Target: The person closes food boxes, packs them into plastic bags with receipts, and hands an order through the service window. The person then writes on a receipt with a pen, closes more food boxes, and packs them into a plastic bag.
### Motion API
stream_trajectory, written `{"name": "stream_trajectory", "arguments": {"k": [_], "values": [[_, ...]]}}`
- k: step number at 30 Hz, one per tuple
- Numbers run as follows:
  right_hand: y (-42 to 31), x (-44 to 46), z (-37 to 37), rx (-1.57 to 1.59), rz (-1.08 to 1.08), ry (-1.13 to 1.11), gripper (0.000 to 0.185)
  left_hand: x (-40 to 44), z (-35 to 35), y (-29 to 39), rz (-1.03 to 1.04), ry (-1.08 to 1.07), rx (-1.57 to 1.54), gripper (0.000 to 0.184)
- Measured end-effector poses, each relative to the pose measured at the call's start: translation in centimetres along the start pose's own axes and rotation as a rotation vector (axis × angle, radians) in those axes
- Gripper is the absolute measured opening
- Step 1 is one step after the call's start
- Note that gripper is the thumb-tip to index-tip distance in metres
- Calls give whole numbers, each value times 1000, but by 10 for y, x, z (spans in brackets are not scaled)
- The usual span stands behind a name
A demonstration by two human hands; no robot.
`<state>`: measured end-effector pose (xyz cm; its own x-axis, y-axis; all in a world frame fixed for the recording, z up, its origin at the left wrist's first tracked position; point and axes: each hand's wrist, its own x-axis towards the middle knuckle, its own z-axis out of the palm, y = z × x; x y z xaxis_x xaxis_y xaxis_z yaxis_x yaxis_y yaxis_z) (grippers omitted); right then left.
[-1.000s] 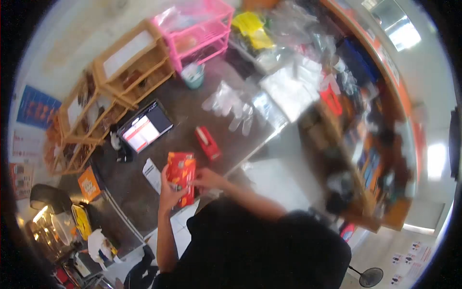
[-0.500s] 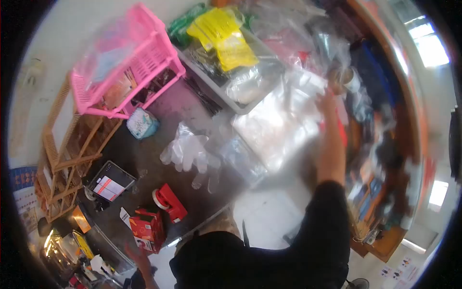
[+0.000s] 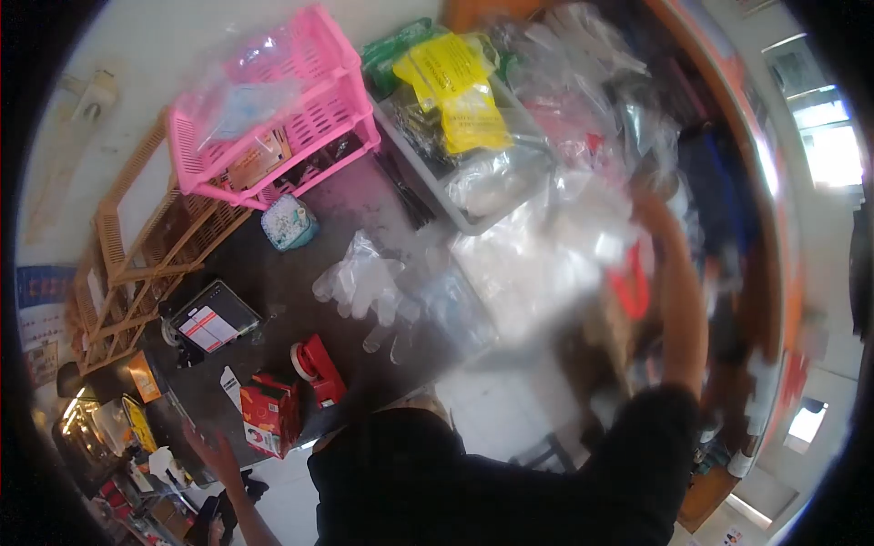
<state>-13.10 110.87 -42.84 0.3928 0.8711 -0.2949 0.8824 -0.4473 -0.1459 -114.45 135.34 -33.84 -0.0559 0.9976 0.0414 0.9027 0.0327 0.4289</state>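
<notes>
My left hand is at the table's near-left edge, fingers spread and holding nothing. Just right of it stands a red carton, with a red tape dispenser behind. On the far right my right hand reaches among clear plastic bags; motion blurs its fingers, so any grip is unclear. A red loop-shaped thing shows below that hand. Clear plastic gloves lie mid-table, beside a flat clear plastic packet.
A pink basket and a grey bin holding yellow packaging stand at the back. A phone-like device, a blue patterned container and a wooden rack are on the left. Shelving runs along the right.
My left hand has moved left, away from the red carton's front, fingers spreading. My right arm has swung right and the hand slightly lower. The whole view has shifted a little.
</notes>
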Motion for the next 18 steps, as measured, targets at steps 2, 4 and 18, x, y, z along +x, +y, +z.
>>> {"name": "stream_trajectory", "arguments": {"k": [2,4,18], "values": [[-27,2,-53,140,36,21,11,13,6,41,107,-73,-54,70],[-72,-9,-114,-234,138,277,17,19,15,80,188,-50,-165,69],[-332,-28,-262,-229,28,596,53,-37,70,458,1073,-201,-648,80]]}}
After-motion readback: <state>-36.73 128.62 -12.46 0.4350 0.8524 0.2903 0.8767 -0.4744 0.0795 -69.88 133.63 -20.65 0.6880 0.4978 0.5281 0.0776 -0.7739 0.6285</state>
